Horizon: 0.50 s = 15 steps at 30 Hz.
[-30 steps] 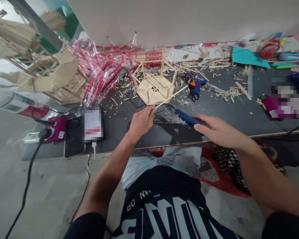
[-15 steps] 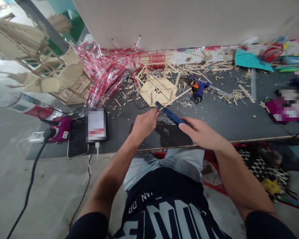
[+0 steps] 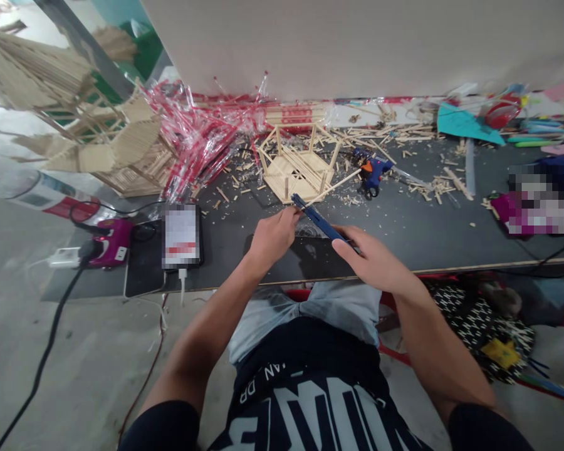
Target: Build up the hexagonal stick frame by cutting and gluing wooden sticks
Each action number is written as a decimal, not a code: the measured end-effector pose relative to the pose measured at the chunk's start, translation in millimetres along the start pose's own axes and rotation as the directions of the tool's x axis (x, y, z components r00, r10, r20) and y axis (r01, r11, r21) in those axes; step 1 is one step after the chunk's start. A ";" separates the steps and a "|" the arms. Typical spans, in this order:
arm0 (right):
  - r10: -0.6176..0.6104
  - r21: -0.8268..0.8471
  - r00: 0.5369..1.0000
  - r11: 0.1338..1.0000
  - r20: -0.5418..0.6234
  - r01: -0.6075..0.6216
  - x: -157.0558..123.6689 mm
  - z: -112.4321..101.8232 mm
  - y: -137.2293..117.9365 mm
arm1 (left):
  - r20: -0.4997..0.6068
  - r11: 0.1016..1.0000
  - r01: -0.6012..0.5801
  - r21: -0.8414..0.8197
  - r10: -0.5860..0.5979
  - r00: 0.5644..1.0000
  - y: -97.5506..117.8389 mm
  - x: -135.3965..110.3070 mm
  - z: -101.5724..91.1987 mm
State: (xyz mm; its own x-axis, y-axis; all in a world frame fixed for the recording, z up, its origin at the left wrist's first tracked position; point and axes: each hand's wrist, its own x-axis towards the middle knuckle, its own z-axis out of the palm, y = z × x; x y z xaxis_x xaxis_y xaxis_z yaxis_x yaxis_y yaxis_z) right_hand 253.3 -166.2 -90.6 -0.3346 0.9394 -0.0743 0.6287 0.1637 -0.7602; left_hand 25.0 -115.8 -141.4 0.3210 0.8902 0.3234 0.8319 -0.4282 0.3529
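Note:
My left hand (image 3: 275, 238) is closed, with its fingertips pinching the near end of a thin wooden stick (image 3: 336, 186). The stick slants up and right, past the front of a hexagonal stick frame (image 3: 275, 181) on the dark tabletop. Wrapped in my right hand (image 3: 371, 257) is a long dark-blue hand tool (image 3: 320, 220), whose exact kind I cannot make out. Its far end lies across the stick beside my left fingertips. Beyond the stick's far end lies a blue glue gun (image 3: 375, 173) with an orange trigger.
Red-and-clear plastic wrappers (image 3: 202, 134) heap up behind left. Wood offcuts (image 3: 404, 131) litter the back. A phone (image 3: 182, 235) and a magenta power adapter (image 3: 113, 241) sit left, near a large stick-built model (image 3: 122, 150). A turquoise sheet (image 3: 467, 123) lies back right.
The view has shifted slightly. Both hands keep their grips, and the blue tool stays across the stick near my left fingertips with hardly any movement.

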 end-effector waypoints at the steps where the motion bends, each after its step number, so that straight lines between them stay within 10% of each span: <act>1: -0.012 0.015 1.000 1.000 -0.009 0.012 -0.2 1.2 1.6 | -0.004 1.000 0.012 0.014 -0.012 1.000 1.0 -0.2 0.5; 15: -0.046 -0.015 0.988 0.999 -0.147 0.045 -11.9 17.6 5.9 | -0.226 0.979 -0.165 0.123 0.190 0.956 -1.4 -3.2 6.7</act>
State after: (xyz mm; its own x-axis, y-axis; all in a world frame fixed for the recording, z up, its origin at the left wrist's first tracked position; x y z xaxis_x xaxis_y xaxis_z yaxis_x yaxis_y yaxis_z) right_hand 248.6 -181.7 -105.5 -0.2567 0.9648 0.0564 0.6237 0.2100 -0.7529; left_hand 25.8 -117.0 -148.8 0.3624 0.7343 0.5740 0.8166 -0.5470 0.1842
